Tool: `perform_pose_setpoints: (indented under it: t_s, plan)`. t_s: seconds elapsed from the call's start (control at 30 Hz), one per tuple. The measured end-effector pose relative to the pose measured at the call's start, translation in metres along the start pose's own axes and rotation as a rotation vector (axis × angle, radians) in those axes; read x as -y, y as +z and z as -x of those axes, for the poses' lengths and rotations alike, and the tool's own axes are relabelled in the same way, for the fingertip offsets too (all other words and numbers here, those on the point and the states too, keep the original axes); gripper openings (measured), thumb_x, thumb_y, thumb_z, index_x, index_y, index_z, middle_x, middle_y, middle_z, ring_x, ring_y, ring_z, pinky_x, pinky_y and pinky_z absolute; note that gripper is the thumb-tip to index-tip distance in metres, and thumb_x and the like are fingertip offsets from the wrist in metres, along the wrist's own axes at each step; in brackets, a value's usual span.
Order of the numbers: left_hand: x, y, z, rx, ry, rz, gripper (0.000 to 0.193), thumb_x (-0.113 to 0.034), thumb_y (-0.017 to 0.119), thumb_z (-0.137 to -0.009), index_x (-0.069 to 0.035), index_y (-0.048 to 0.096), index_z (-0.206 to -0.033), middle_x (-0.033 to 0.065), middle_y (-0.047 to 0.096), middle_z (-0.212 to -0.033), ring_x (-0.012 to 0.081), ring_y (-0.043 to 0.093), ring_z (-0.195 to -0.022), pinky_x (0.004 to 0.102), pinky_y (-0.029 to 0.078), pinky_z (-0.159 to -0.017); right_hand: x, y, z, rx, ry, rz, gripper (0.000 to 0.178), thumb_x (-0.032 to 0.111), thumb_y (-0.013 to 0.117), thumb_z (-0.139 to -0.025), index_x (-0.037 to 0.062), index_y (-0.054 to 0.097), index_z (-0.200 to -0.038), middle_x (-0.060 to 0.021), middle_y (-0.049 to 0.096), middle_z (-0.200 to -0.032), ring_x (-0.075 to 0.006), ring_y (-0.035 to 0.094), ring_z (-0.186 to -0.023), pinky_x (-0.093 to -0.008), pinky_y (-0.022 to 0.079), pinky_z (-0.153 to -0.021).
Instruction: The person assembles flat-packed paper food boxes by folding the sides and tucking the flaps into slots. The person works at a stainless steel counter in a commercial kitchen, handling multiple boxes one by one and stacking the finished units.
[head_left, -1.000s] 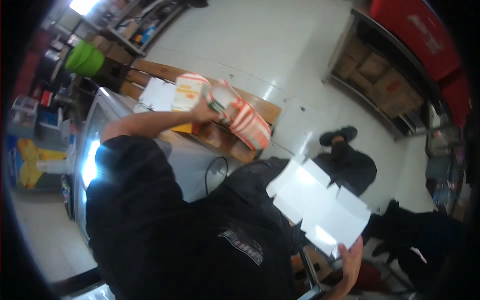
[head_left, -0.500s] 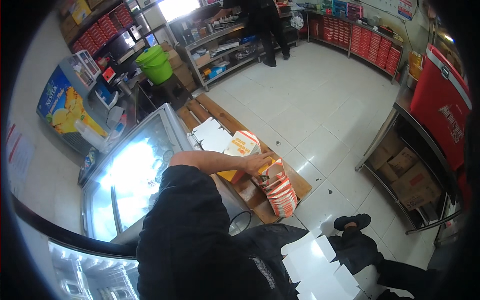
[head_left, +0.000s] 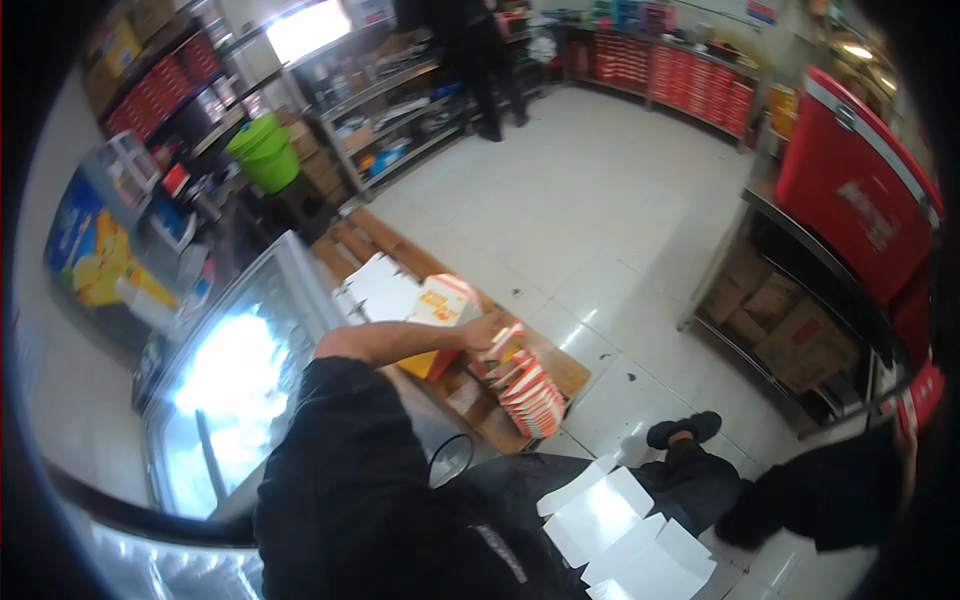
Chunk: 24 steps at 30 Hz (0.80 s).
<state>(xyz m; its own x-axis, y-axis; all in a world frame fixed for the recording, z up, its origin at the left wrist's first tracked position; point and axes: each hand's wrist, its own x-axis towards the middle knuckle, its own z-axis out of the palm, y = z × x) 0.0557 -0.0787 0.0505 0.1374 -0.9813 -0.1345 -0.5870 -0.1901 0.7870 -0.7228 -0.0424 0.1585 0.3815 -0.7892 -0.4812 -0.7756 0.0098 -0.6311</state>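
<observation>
My left hand (head_left: 484,332) reaches across from the lower left, its fingers closed on the end carton of a nested row of red-and-white striped cartons (head_left: 534,398). The row lies on a slatted wooden bench (head_left: 560,375). Beside my wrist stands a folded white carton (head_left: 443,300) with orange print, and a yellow-and-red carton (head_left: 430,364) shows partly under my forearm. Flat white carton blanks (head_left: 372,290) are piled farther back on the bench. An unfolded white carton blank (head_left: 610,520) rests across my lap. My right hand is out of sight.
A glass-topped chest freezer (head_left: 250,350) borders the bench on the left. To the right is a metal rack (head_left: 800,255) with a red cooler box (head_left: 850,180). One person (head_left: 470,60) stands by the back shelves; another, in black (head_left: 820,490), is at the lower right.
My left hand has drawn slightly back and left, closing on the end striped carton. The view has shifted, and a person with red headwear has come into view at the lower right.
</observation>
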Motion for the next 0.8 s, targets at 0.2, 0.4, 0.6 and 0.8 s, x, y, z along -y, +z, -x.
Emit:
perform_pose_setpoints:
  t_s: [0.2,0.4,0.6,0.8]
  plan:
    - [0.046,-0.004,0.026,0.241,-0.300,0.475,0.049,-0.021,0.069,-0.086,-0.008,0.054,-0.131,0.0058,0.062,-0.124,0.0156,0.059,-0.111,0.0326,0.049,-0.094,0.035,-0.010,-0.007,0.009,0.016,-0.133,0.047,0.022,0.066,-0.087,-0.0056,0.055,-0.123,-0.0207,0.062,-0.113,-0.0311,0.057,-0.102,-0.0408,0.045,-0.091]
    - [-0.025,-0.012,0.025,0.228,-0.757,0.520,0.050,-0.022,0.072,-0.083,-0.008,0.053,-0.127,0.0086,0.062,-0.118,0.0194,0.063,-0.104,0.0386,0.057,-0.077,0.071,-0.018,0.000,-0.049,0.036,-0.205,0.062,0.020,0.067,-0.082,-0.0039,0.042,-0.134,-0.0218,0.056,-0.122,-0.0365,0.052,-0.109,-0.0435,0.040,-0.097]
    - [0.003,0.011,0.023,0.384,-0.703,0.578,0.073,-0.026,0.079,-0.075,-0.006,0.042,-0.135,0.0156,0.056,-0.125,0.0224,0.064,-0.102,0.0388,0.057,-0.074,0.104,-0.026,0.004,-0.072,0.016,-0.227,0.059,0.023,0.064,-0.083,-0.0040,0.044,-0.132,-0.0212,0.056,-0.118,-0.0343,0.053,-0.108,-0.0425,0.040,-0.095]
    - [0.011,0.017,0.014,-0.089,-0.520,-0.155,0.107,-0.050,0.085,-0.060,0.005,0.036,-0.138,0.0263,0.049,-0.131,0.0329,0.053,-0.121,0.0390,0.044,-0.102,0.086,-0.020,0.000,-0.002,0.131,-0.348,0.057,0.019,0.060,-0.083,-0.0041,0.044,-0.133,-0.0200,0.057,-0.118,-0.0320,0.053,-0.107,-0.0417,0.041,-0.093]
